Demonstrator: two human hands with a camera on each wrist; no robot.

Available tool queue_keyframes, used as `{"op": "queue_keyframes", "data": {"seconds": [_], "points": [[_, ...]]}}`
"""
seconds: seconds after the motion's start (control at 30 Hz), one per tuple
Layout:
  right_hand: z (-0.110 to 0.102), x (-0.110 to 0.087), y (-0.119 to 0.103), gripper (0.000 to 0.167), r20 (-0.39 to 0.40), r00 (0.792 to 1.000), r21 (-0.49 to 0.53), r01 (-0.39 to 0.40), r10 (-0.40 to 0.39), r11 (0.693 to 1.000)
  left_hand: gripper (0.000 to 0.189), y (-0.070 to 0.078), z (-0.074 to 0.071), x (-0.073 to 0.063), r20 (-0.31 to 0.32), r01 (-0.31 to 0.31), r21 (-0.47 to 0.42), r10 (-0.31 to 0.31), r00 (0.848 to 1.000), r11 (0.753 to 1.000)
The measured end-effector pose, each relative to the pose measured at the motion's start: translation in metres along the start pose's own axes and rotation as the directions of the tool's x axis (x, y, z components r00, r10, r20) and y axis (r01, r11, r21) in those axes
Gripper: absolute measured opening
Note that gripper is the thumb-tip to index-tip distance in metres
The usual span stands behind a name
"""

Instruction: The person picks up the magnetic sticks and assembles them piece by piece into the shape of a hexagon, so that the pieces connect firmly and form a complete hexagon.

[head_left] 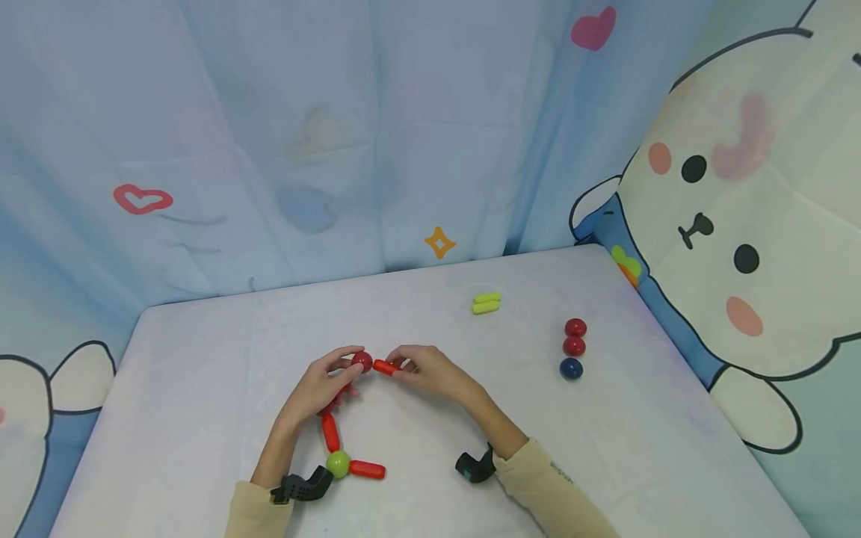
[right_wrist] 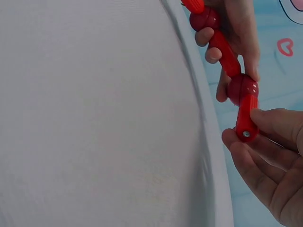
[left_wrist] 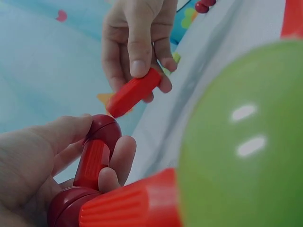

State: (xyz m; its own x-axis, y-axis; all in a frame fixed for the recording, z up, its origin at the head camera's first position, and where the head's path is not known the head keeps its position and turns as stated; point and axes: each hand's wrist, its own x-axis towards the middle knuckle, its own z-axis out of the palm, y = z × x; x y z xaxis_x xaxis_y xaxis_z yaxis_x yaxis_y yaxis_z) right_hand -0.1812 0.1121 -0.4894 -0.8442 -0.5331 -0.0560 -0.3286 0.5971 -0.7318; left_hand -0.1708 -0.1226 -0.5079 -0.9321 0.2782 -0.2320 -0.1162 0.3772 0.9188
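My left hand point(head_left: 327, 382) grips a chain of magnetic balls and rods, its fingertips around a dark red ball point(head_left: 362, 362). Below that ball, a red rod point(left_wrist: 92, 163) runs to a second dark red ball point(left_wrist: 71, 207) beside the palm. From there another red rod point(head_left: 330, 433) leads down to a green ball point(head_left: 338, 464), which bears one more red rod point(head_left: 367, 469) pointing right. Between thumb and fingers, my right hand point(head_left: 430, 371) pinches a loose red rod point(head_left: 386, 367), its far end close to the upper ball. A metal tip point(right_wrist: 246, 134) shows on its near end.
Two yellow-green rods point(head_left: 486, 302) lie toward the back of the white table point(head_left: 222, 351). Farther right, two red balls point(head_left: 575, 337) and a dark blue ball point(head_left: 571, 368) stand in a row. A blue patterned curtain point(head_left: 323, 134) hangs behind the table.
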Motion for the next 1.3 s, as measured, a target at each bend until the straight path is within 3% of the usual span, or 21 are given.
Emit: {"op": "queue_keyframes", "data": {"seconds": [0.33, 0.7, 1.03, 1.3], "points": [[0.004, 0.001, 0.001, 0.024, -0.018, 1.0, 0.02, -0.01, 0.011, 1.0, 0.048, 0.002, 0.0, 0.0, 0.003, 0.012, 0.0, -0.012, 1.0, 1.0], [0.001, -0.001, 0.003, 0.028, 0.032, 0.998, 0.03, -0.06, 0.059, 0.998, 0.044, -0.001, -0.003, 0.001, -0.058, 0.0, 0.036, 0.002, 0.998, 0.999], [-0.018, -0.005, 0.011, 0.029, -0.004, 0.994, 0.054, -0.108, 0.108, 0.993, 0.035, 0.0, -0.004, 0.0, -0.099, 0.069, -0.024, -0.071, 0.993, 0.997], [-0.035, -0.008, 0.02, 0.028, -0.052, 0.993, 0.061, -0.107, 0.11, 0.992, 0.029, -0.003, -0.006, -0.001, -0.142, 0.109, -0.018, -0.111, 0.984, 0.994]]}}
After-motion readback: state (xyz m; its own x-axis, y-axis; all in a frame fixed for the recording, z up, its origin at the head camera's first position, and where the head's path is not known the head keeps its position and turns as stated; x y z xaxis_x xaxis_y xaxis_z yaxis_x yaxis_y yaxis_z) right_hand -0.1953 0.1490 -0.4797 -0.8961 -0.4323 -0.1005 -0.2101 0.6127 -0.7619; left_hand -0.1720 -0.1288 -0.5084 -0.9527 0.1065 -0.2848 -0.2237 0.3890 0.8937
